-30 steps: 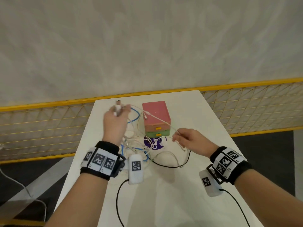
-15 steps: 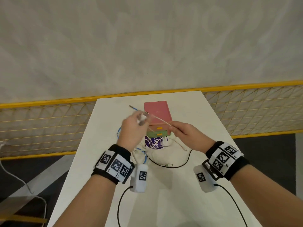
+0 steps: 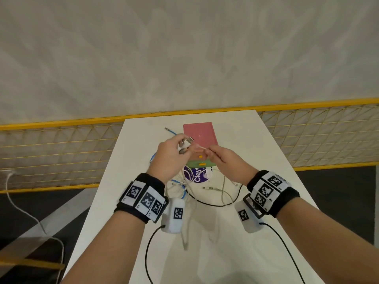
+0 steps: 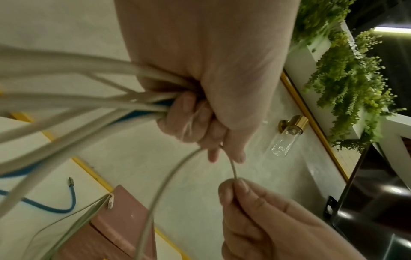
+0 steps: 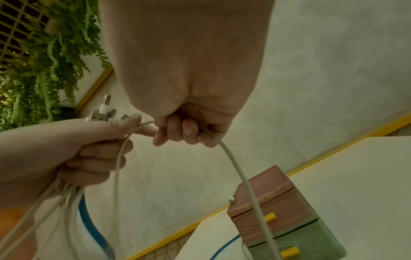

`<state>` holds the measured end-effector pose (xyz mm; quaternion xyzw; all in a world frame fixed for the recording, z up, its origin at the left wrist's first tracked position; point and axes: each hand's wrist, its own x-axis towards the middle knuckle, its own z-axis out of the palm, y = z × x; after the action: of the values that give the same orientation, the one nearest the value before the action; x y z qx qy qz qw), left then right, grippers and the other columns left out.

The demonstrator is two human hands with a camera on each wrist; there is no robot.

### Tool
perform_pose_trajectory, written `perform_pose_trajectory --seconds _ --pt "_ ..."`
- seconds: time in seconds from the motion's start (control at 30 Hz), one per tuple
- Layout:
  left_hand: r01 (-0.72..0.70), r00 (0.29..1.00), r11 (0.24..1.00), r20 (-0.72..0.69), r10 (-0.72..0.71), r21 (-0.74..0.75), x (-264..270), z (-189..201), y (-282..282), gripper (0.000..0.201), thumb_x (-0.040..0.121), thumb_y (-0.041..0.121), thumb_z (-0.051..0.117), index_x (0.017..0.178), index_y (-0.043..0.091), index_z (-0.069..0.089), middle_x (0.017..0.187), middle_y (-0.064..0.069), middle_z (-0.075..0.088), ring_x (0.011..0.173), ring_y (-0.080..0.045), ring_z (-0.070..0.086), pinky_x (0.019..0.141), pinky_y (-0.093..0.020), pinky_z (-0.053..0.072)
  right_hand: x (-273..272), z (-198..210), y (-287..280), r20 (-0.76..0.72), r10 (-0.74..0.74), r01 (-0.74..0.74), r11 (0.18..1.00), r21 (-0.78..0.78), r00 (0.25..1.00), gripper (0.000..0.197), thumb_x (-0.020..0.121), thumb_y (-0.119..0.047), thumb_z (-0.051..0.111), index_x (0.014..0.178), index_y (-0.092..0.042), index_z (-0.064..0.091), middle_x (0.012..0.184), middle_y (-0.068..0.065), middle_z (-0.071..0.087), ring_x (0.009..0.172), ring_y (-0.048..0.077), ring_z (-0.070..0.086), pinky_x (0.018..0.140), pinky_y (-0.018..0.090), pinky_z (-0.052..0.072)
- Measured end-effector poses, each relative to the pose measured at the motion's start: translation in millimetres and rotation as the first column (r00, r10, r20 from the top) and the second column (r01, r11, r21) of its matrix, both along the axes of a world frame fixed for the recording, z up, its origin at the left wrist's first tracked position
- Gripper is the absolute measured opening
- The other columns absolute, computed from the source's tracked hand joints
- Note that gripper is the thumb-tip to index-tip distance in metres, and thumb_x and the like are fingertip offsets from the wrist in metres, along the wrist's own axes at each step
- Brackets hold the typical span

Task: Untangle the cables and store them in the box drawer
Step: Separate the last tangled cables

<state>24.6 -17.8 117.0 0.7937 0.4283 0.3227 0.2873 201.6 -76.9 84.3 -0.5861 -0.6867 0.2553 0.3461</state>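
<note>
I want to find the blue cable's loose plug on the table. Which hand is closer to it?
Left. The left hand, gripping a bunch of cables, is just beside the blue cable's plug; the right hand is farther, beyond the box.

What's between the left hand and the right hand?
A short span of thin white cable runs from the left hand to the right hand, nothing else; clearest in the left wrist view.

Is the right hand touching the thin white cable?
Touching. The right wrist view shows the right hand with fingers curled round the thin white cable.
</note>
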Motion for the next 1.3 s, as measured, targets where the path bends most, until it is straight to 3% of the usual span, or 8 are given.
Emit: perform_pose_trajectory --seconds 0.1,0.23,0.37,0.53,0.73,0.93,1.13,1.3 --pt "0.086 0.993 0.996 -0.074 -0.088 -0.037 3.9 -2.2 -8.6 0.018 0.088 0.040 0.065 0.085 0.023 0.061 0.065 0.007 0.047 0.052 0.000 0.045 0.051 -0.011 0.036 -4.8 4.8 2.7 -0.062 -0.008 0.011 0.999 0.052 0.998 0.026 0.101 -0.018 0.036 0.078 -0.021 0.048 0.070 -0.006 0.046 0.062 0.003 0.040 0.060 0.018 0.034" --pt "-0.213 0.969 0.977 0.132 0.211 0.005 -3.7 1.2 1.3 0.016 0.090 0.039 0.063 0.090 0.024 0.059 0.073 0.011 0.047 0.063 -0.006 0.049 0.056 -0.014 0.040 3.3 -4.0 -0.6 0.019 -0.022 0.022 1.000 -0.022 1.000 0.025 0.102 -0.020 0.033 0.093 -0.005 0.052 0.073 -0.002 0.049 0.065 0.012 0.044 0.062 0.024 0.035" --pt "0.010 0.999 1.000 -0.051 -0.009 0.028 -3.4 4.2 -3.2 0.046 0.090 0.038 0.064 0.134 0.042 0.050 0.077 0.013 0.053 0.055 -0.003 0.049 0.066 -0.023 0.047 4.8 -14.9 -6.0 0.084 -0.030 0.033 0.999 -0.036 0.996 0.022 0.102 -0.015 0.033 0.091 -0.015 0.052 0.074 -0.008 0.049 0.065 0.003 0.047 0.067 0.022 0.033" --pt "0.021 0.998 0.995 -0.058 -0.016 0.099 4.4 -7.8 -6.8 0.024 0.091 0.039 0.063 0.087 0.016 0.059 0.063 0.009 0.045 0.050 -0.008 0.041 0.052 -0.020 0.035 -2.3 -6.6 -5.8 0.060 0.053 -0.053 0.999 0.000 0.997 0.021 0.100 -0.008 0.037 0.098 -0.003 0.057 0.076 -0.012 0.048 0.072 -0.004 0.051 0.068 0.009 0.036" --pt "-0.249 0.968 0.958 0.074 0.241 0.140 -21.8 2.8 12.5 0.020 0.092 0.038 0.061 0.086 0.021 0.054 0.068 0.008 0.047 0.059 -0.016 0.049 0.050 -0.013 0.032 31.3 -45.4 -11.9 0.611 0.147 0.085 0.939 -0.333 0.778 0.027 0.099 -0.026 0.037 0.095 -0.025 0.064 0.095 -0.002 0.044 0.088 0.015 0.040 0.081 0.030 0.035" --pt "-0.350 0.933 0.931 0.129 0.336 0.109 -29.8 -2.5 16.8 0.029 0.092 0.039 0.061 0.098 0.010 0.060 0.075 0.005 0.049 0.062 -0.004 0.051 0.052 -0.008 0.035 0.3 15.3 38.8 0.288 0.116 -0.072 0.985 -0.157 0.951 0.025 0.092 -0.001 0.043 0.089 -0.015 0.064 0.079 -0.004 0.058 0.072 0.013 0.055 0.069 0.024 0.040" --pt "-0.294 0.916 0.948 0.247 0.316 -0.122 -26.1 -5.6 15.8 0.075 0.091 0.034 0.065 0.152 0.031 0.022 0.083 0.016 0.054 0.074 0.003 0.057 0.062 0.005 0.036 -4.9 66.3 95.8 0.171 0.036 -0.045 0.998 0.047 0.985 0.094 0.078 0.017 0.035 0.146 -0.044 0.010 0.145 0.006 0.042 0.122 0.019 0.054 0.096 0.028 0.049" --pt "-0.203 0.947 0.972 0.227 0.226 -0.122 -19.0 -27.4 13.4 0.030 0.092 0.030 0.063 0.121 0.036 0.056 0.077 0.011 0.054 0.065 -0.008 0.055 0.064 -0.018 0.045 49.5 22.6 87.6 0.264 -0.333 0.338 0.941 0.028 0.905 0.065 0.082 0.007 0.042 0.137 -0.028 0.040 0.110 0.006 0.060 0.091 0.022 0.061 0.083 0.036 0.050"
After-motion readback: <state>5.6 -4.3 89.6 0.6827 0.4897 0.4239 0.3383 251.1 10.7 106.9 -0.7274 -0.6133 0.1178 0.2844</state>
